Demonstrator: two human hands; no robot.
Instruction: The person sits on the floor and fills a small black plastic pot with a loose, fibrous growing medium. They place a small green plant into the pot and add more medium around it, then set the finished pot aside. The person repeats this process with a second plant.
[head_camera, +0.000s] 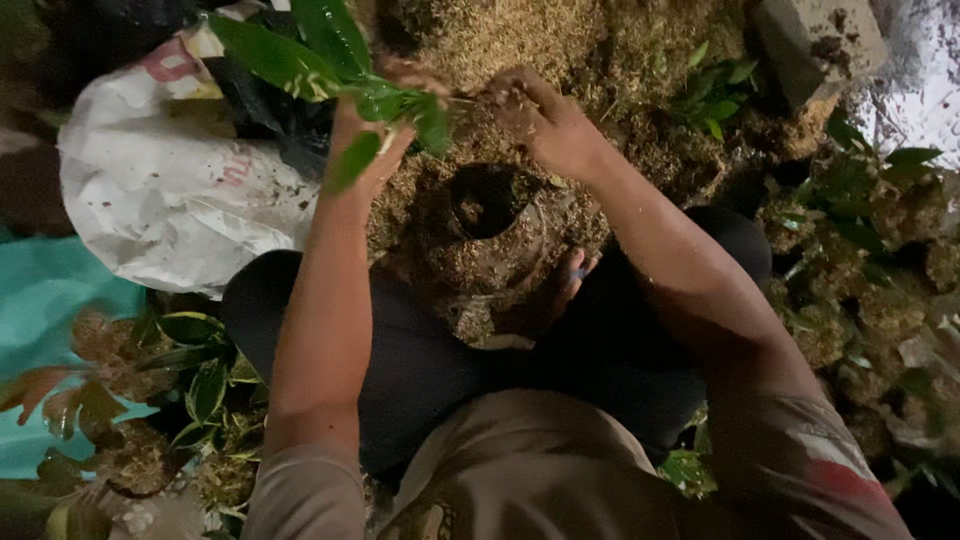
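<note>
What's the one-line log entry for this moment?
left hand: holds leafy seedling | right hand: in loose husk mix | dark pot: between hands, hollow centre | white sack: left of pot

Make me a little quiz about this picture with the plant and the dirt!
1. True or false: the left hand holds a leafy plant.
2. What is the right hand touching: A) the white sack, B) the brown husk pile, C) the grey block?
3. What sits between the person's knees?

Key: 1. True. 2. B. 3. A dark pot partly filled with husk mix.
</note>
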